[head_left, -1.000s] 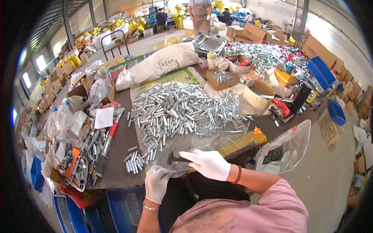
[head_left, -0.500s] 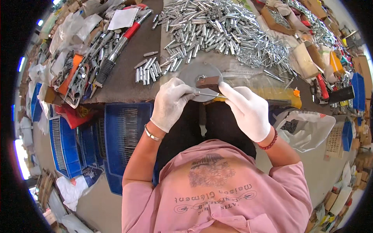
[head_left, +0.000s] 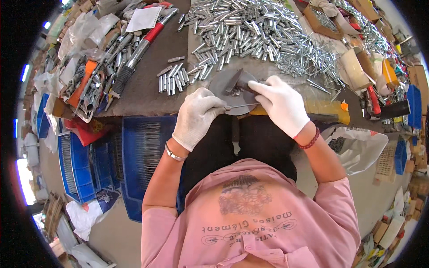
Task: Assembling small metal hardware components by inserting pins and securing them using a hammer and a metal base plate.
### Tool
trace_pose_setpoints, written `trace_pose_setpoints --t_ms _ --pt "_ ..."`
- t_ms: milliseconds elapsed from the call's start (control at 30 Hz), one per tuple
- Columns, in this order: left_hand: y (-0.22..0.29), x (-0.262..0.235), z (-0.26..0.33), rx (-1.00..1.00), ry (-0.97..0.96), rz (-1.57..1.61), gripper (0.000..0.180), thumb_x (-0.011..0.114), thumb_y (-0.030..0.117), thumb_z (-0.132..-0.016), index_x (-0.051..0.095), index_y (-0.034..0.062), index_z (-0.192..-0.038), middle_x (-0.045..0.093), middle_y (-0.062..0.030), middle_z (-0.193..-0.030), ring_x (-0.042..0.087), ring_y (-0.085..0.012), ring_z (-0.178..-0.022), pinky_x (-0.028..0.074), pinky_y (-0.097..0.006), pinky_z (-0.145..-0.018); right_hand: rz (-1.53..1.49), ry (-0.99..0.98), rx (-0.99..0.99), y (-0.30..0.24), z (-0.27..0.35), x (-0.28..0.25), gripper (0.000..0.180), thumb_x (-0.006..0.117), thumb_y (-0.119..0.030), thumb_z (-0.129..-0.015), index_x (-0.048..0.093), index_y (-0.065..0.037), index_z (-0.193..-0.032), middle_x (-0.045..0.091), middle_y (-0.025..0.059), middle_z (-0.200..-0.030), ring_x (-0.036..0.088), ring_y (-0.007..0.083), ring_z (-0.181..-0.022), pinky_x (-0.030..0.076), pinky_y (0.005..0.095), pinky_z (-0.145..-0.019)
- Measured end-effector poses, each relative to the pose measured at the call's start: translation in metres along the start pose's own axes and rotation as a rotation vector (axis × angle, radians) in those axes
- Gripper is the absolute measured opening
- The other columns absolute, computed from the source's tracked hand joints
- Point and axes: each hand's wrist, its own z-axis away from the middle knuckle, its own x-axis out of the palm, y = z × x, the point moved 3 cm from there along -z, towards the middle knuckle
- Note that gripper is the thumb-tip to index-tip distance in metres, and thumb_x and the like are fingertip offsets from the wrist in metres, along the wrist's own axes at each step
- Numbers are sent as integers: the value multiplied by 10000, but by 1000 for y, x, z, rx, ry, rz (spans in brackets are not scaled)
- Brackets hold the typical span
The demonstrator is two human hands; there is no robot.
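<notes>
Two gloved hands meet over a grey disc

Both hands work at the table's near edge. The left hand is closed, pinching a thin metal pin whose long axis points rightward across the round grey disc. The right hand, nearer the small hammer-like block, curls over it, fingers extended left.

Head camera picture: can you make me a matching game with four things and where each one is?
Things:
1. grey round disc
2. blue crate
3. pile of silver metal tubes
4. white sheet of paper

Places:
A. far side of the table, beyond the hands
B. under the table edge, on the person's left
C. far left of the table, on the tools
D. right at the gloved hands

Pairs: 1-D, 2-B, 3-A, 4-C
</notes>
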Motion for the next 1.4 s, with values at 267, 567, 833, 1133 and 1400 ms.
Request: trace_pose_setpoints --t_ms 267,567,833,1133,1400 --pt "1 6 12 -77 86 -5 199 847 38 -775 815 67 -969 691 -120 -913 681 -330 -857 546 -415 -769 -29 -79 68 -18 33 29 141 752 -184 -891 690 -72 -952 699 141 -845 715 351 -815 564 445 -735" --pt "26 39 49 -685 200 592 609 641 -23 -1016 459 10 -1596 731 -62 -962 642 -95 -785 549 -252 -739 -603 -352 437 -26 47 54 212 723 -127 -922 705 -30 -1109 722 153 -854 717 238 -763 555 359 -717" --pt "25 12 68 -679 376 785 612 756 -13 -927 507 -5 -1486 710 -72 -971 668 -119 -884 538 -272 -813 -520 -321 217 -65 42 54 399 746 -63 -898 690 -57 -1293 711 132 -888 719 225 -797 574 341 -773" --pt "-103 -48 282 -1168 980 253 607 808 97 -857 614 -22 -1419 740 -128 -1112 698 -187 -982 555 -315 -881 -523 161 307 29 35 29 408 542 -22 -1051 645 -9 -1445 646 18 -955 479 48 -664 438 209 -632" --pt "-214 -34 484 -1572 1163 94 562 812 137 -875 646 -54 -1377 713 -232 -1340 701 -338 -1209 560 -410 -985 -527 230 326 26 28 37 387 525 -119 -1103 636 -20 -1460 633 12 -934 419 29 -663 354 210 -589"
